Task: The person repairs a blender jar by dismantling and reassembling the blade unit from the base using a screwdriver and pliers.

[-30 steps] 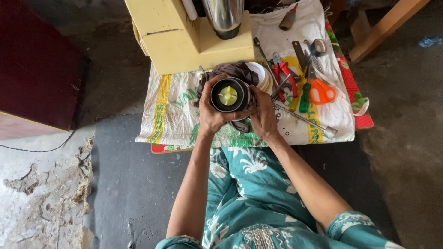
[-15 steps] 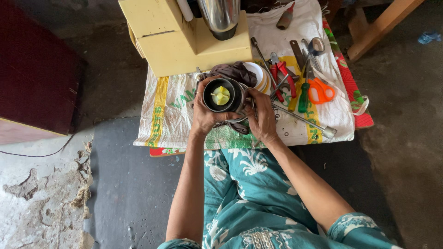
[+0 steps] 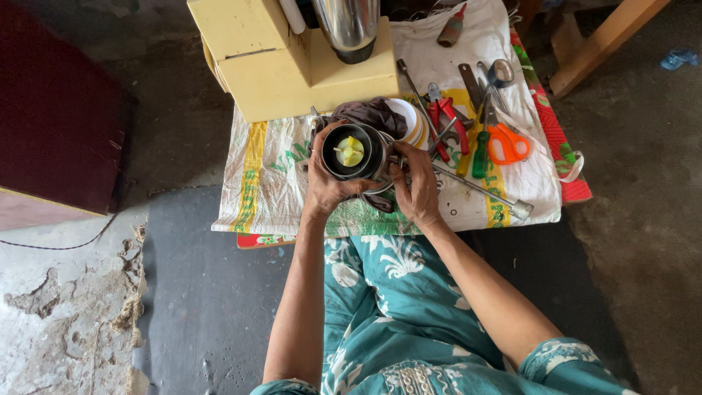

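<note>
Left hand (image 3: 327, 183) wraps the round metal jar (image 3: 354, 152); right hand (image 3: 417, 189) clamps its other side, over the front edge of the sack-covered bench (image 3: 256, 197). The jar is dark-rimmed, mouth up, with a yellow-green bladed hub inside. Risk: a slip could drop it onto the pliers (image 3: 446, 121), scissors (image 3: 507, 143) and long rod (image 3: 482, 192) beside it.

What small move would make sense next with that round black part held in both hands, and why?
Probably tilt the round black part a little toward the eye: the left hand and right hand grip its sides, and the yellow piece inside faces up.
</note>
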